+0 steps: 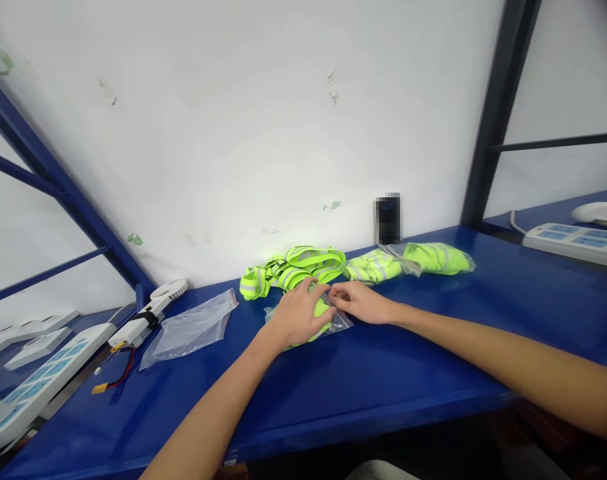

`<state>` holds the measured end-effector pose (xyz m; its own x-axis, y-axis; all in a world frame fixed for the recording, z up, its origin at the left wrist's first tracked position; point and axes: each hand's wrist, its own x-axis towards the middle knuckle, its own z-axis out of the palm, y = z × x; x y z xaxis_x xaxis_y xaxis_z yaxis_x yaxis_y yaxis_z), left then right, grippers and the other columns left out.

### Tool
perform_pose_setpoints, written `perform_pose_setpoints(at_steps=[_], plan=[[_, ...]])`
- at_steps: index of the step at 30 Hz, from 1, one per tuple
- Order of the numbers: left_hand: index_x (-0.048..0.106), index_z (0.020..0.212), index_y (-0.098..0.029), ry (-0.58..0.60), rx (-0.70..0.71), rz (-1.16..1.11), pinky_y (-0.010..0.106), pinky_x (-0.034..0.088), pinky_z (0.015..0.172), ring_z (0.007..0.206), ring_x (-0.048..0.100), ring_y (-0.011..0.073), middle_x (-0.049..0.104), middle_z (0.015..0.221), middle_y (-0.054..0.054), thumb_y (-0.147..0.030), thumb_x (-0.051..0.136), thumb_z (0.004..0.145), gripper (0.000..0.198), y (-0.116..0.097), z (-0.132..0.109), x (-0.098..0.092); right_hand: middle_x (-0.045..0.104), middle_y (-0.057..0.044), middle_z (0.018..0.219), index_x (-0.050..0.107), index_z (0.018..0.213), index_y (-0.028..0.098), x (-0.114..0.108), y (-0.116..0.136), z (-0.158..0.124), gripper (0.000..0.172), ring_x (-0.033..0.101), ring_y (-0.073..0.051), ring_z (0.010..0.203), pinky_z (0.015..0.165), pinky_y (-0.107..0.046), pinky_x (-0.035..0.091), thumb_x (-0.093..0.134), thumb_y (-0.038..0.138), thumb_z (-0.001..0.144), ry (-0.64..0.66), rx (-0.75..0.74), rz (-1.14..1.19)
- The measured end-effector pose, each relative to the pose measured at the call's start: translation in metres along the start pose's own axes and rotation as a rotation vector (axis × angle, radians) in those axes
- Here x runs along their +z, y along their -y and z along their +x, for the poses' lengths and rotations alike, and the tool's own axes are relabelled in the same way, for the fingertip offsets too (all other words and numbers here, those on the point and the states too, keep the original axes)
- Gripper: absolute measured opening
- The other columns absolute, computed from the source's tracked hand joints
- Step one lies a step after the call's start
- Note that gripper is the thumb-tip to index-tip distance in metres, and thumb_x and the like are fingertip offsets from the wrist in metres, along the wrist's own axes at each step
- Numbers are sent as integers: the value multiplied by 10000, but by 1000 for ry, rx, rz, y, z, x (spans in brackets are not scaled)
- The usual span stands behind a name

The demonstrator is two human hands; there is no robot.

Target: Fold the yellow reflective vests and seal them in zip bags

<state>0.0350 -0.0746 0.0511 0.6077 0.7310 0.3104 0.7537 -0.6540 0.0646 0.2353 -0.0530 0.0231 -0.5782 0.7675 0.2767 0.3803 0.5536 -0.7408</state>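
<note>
A clear zip bag (339, 321) with a neon yellow-green reflective strap (323, 311) inside lies on the blue table. My left hand (299, 313) rests over it with its fingers stretched out, covering much of the bag. At the bag's right end, beside the left fingertips, my right hand (361, 302) is closed in a pinch on the bag's edge. The exact grip is partly hidden by the fingers. Just behind the hands, loose reflective straps (316, 260) lie in a heap of loops.
Two more bagged bundles, a nearer one (376, 267) and a farther one (436, 259), lie right of the heap. A flat clear bag (193, 330) lies left, near a white handheld fan (168, 291) and wired connectors (101, 388). A dark blurred object (387, 220) leans on the wall.
</note>
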Motion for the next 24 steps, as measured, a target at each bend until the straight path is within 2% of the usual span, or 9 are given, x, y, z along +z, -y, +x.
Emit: perform_pose_setpoints(at_steps=[3, 7, 12, 18, 24], plan=[[535, 1282, -271, -66, 65, -30, 430, 491, 880, 1059, 589, 267, 492, 1286, 112, -480, 464, 916, 428, 10, -4, -2, 516, 43, 585, 515, 781, 189, 5, -3, 2, 314, 378, -74, 421, 427, -216, 292, 503, 478, 902, 23, 122, 374], [561, 1294, -259, -129, 102, -69, 416, 471, 921, 1115, 559, 258, 489, 1294, 115, -420, 452, 932, 411, 15, -7, -2, 462, 72, 564, 496, 786, 188, 5, -5, 3, 385, 334, -49, 389, 368, -194, 240, 605, 554, 835, 78, 188, 605], [567, 1320, -308, -121, 135, -63, 431, 416, 1022, 1263, 477, 263, 482, 1386, 88, -366, 444, 945, 399, 16, -8, -1, 485, 59, 596, 503, 800, 181, 4, -2, 2, 357, 388, -51, 423, 374, -178, 255, 648, 506, 821, 85, 247, 705], [600, 1282, -309, -145, 124, -68, 443, 398, 1049, 1271, 476, 266, 486, 1399, 77, -356, 463, 936, 375, 13, -9, 0, 551, 32, 646, 556, 821, 168, 2, -5, 4, 250, 481, -63, 474, 423, -184, 368, 695, 375, 797, 94, 288, 879], [631, 1113, -250, -170, 129, -57, 456, 408, 1036, 1254, 468, 280, 484, 1357, 99, -316, 517, 887, 261, 7, -6, 0, 594, 14, 658, 555, 808, 163, 2, -3, 2, 340, 573, -90, 516, 475, -203, 484, 626, 492, 850, 137, 248, 736]])
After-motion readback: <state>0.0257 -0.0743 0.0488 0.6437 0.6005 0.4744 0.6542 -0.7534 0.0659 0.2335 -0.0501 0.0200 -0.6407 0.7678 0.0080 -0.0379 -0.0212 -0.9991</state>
